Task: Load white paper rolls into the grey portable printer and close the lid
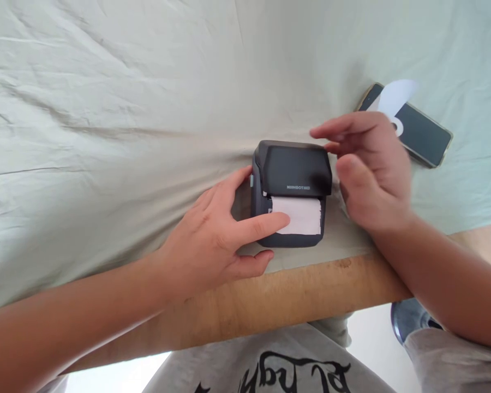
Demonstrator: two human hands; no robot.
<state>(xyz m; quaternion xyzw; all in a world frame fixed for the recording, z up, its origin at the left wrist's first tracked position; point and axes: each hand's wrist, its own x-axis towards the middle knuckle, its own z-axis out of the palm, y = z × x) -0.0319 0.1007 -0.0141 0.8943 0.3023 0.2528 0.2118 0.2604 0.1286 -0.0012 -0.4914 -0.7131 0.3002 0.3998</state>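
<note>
A black label printer (297, 169) stands on the cloth near the table's front edge, its dark cover down. White label paper (300, 215) sticks out of its front slot. My left hand (225, 229) grips the printer from the left: one fingertip presses on the paper, and other fingers rest along the printer's left side. My right hand (372, 169) hovers just off the printer's right side, slightly blurred, fingers apart and with nothing seen in it.
To the right, a dark phone (421, 134) lies at a slant, with a curled piece of white paper (396, 95) on it. A pale, wrinkled cloth (126, 82) covers the table, whose wooden edge (229, 311) shows in front.
</note>
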